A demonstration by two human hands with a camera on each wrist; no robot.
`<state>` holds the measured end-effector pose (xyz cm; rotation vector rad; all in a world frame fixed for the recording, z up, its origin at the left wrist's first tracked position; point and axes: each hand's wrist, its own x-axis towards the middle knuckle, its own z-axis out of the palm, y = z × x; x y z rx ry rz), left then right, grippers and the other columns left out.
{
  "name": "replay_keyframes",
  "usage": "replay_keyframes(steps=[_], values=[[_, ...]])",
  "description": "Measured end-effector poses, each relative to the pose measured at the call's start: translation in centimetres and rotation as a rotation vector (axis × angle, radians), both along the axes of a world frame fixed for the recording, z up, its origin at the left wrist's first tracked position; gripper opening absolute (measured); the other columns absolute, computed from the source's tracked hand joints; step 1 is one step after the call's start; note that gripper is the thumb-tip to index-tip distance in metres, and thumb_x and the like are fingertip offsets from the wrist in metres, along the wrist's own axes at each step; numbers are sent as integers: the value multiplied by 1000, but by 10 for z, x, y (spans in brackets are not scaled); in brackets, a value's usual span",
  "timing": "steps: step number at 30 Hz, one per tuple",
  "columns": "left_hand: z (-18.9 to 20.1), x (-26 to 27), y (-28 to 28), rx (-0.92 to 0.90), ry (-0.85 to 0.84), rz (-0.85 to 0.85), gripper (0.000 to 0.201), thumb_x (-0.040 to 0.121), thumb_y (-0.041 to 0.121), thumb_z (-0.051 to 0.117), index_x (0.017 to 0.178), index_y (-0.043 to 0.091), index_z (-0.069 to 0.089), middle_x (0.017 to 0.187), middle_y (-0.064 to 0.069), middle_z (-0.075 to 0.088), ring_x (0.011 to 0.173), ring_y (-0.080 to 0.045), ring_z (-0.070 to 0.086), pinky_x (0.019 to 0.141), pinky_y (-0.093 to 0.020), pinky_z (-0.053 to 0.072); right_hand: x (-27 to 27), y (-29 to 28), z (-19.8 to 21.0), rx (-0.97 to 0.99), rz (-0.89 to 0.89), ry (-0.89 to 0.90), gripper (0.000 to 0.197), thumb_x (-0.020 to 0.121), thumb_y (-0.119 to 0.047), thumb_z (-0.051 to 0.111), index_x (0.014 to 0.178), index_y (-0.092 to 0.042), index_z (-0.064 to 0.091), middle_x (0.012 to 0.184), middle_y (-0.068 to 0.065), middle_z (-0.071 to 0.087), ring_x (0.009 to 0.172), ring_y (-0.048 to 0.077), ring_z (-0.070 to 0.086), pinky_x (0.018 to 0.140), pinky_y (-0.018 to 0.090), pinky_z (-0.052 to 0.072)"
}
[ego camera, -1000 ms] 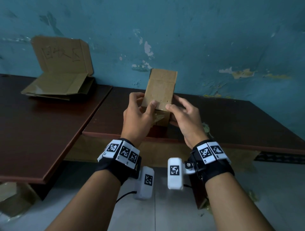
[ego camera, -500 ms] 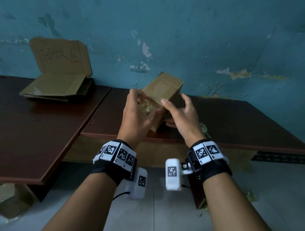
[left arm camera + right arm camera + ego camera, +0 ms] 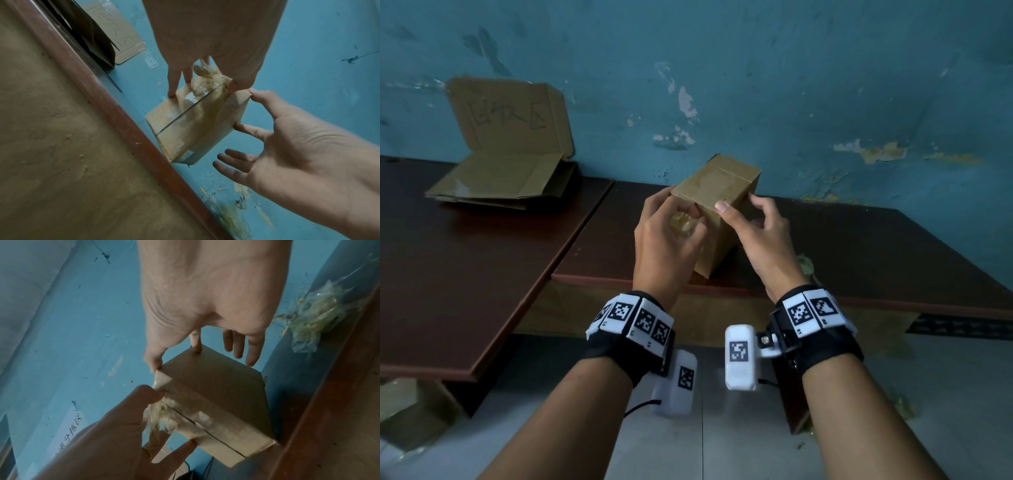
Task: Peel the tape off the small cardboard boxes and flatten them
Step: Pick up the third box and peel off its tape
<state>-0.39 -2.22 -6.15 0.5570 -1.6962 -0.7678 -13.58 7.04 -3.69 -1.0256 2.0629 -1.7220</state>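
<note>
A small brown cardboard box is held tilted in the air over the front edge of the dark table. My left hand pinches a crumpled wad of clear tape that still clings to the box's seamed end, and its fingertips touch that end. In the left wrist view the tape bunches under the palm above the box. My right hand pinches the box's upper right edge between thumb and index finger. In the right wrist view its other fingers stand straight, clear of the box.
A stack of flattened cardboard lies at the back of the left table, one sheet leaning upright on the blue wall. A heap of peeled tape sits at the right table's front edge. More cardboard is on the floor, lower left.
The box went from upright to tipped over and turned, seamed end towards my left hand. The left hand has gathered tape into a wad. The right hand shifted to the box's edge.
</note>
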Motion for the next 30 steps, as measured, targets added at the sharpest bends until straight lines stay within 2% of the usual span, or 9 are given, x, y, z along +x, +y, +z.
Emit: replay_keyframes(steps=[2, 3, 6, 10, 16, 19, 22, 26, 30], values=[[2, 0, 1, 11, -6, -6, 14, 88, 16, 81, 90, 20, 68, 126, 6, 62, 111, 5, 59, 93, -10, 47, 0, 0, -2, 2, -3, -36, 90, 80, -70, 79, 155, -38, 41, 149, 2, 35, 125, 19, 50, 91, 30, 47], [2, -1, 2, 13, -9, -13, 14, 88, 18, 80, 89, 19, 66, 120, 5, 64, 108, 1, 61, 92, -15, 49, -1, -1, -4, -15, 1, -56, 102, 77, -72, 81, 160, -39, 32, 156, 2, 32, 133, 20, 48, 99, 34, 48], [2, -2, 3, 9, -16, -55, 16, 87, 23, 81, 87, 18, 65, 109, 5, 65, 101, -5, 64, 93, -28, 55, -2, -4, -9, -90, 35, -110, 130, 54, -87, 86, 160, -58, 17, 166, -3, 36, 145, 18, 48, 118, 50, 46], [1, -1, 3, 17, 10, -106, 22, 86, 27, 85, 84, 16, 66, 114, 5, 68, 107, -7, 68, 94, -33, 59, -8, -3, -9, -88, 63, -111, 125, 51, -89, 85, 156, -64, 20, 163, -4, 42, 143, 18, 51, 118, 52, 45], [0, -2, 1, 35, -9, -63, 27, 84, 33, 86, 75, 17, 66, 118, 11, 68, 105, -5, 69, 89, -36, 61, -11, -3, -11, -112, 110, -147, 118, 66, -72, 87, 164, -48, 25, 149, -9, 61, 131, 10, 63, 113, 46, 52], [0, -4, 1, 30, -10, -15, 32, 78, 46, 82, 69, 21, 64, 116, 14, 68, 106, -4, 68, 90, -40, 61, -10, -3, -10, -129, 94, -166, 112, 67, -67, 90, 160, -41, 34, 138, -6, 70, 120, 12, 71, 106, 47, 58], [-1, -8, 3, 16, -20, 41, 32, 78, 44, 81, 65, 22, 62, 113, 15, 67, 100, -3, 68, 86, -41, 60, -8, -3, -9, -133, 96, -173, 103, 73, -60, 89, 159, -39, 37, 134, -6, 71, 116, 9, 72, 104, 45, 59], [-2, -7, 3, -19, -20, 139, 30, 82, 31, 80, 63, 19, 59, 109, 16, 67, 90, -1, 63, 80, -37, 56, -4, -3, -8, -114, 94, -147, 110, 70, -66, 88, 161, -42, 32, 140, -8, 67, 124, 9, 67, 107, 44, 56], [-1, -4, 5, -38, -63, 56, 34, 79, 51, 75, 68, 22, 62, 114, 15, 65, 96, -5, 65, 82, -40, 60, -6, 2, -6, -113, 64, -157, 97, 83, -56, 83, 163, -38, 30, 131, -16, 68, 113, -2, 68, 101, 33, 57]])
